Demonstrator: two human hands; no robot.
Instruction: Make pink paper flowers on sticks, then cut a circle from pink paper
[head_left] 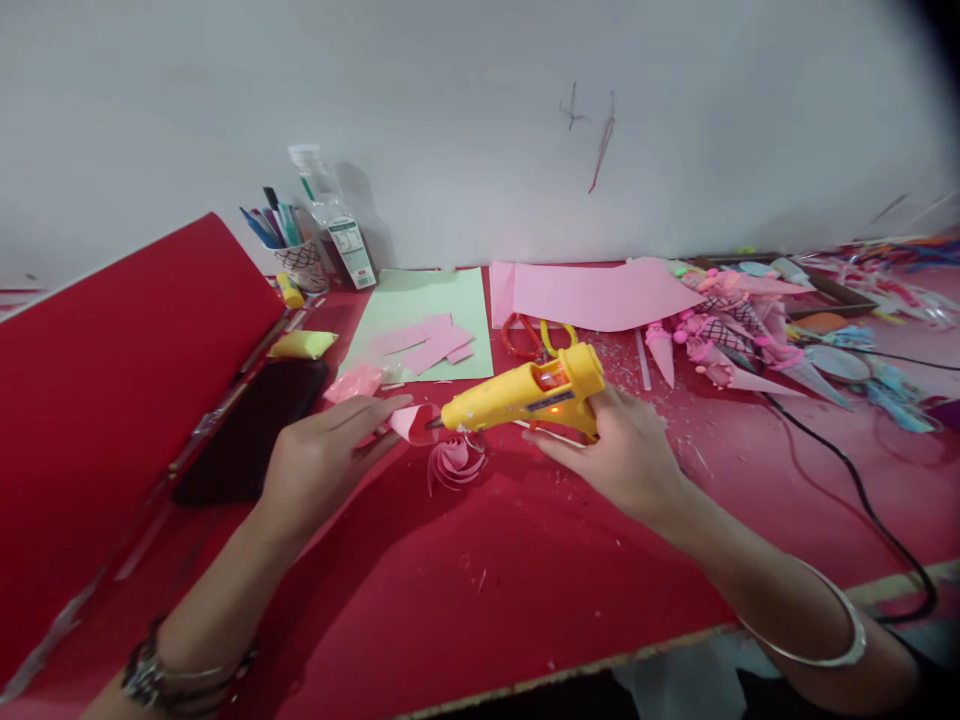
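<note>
My right hand [622, 450] is closed round the grip of a yellow hot glue gun [525, 395], nozzle pointing left. The nozzle tip meets a small curled pink paper piece [414, 420] pinched in my left hand [326, 455]. Just below the nozzle, a rolled pink paper rose [457, 462] lies on the red table [510, 570]. The glue gun's black cable [847, 465] trails off to the right edge of the table.
A red sheet [112, 380] leans at the left beside a dark phone [251, 425]. A cup of pens [296, 260], green paper [427, 315] with pink scraps, a pink sheet [592, 295], scissors [536, 338] and paper cones [720, 340] lie behind.
</note>
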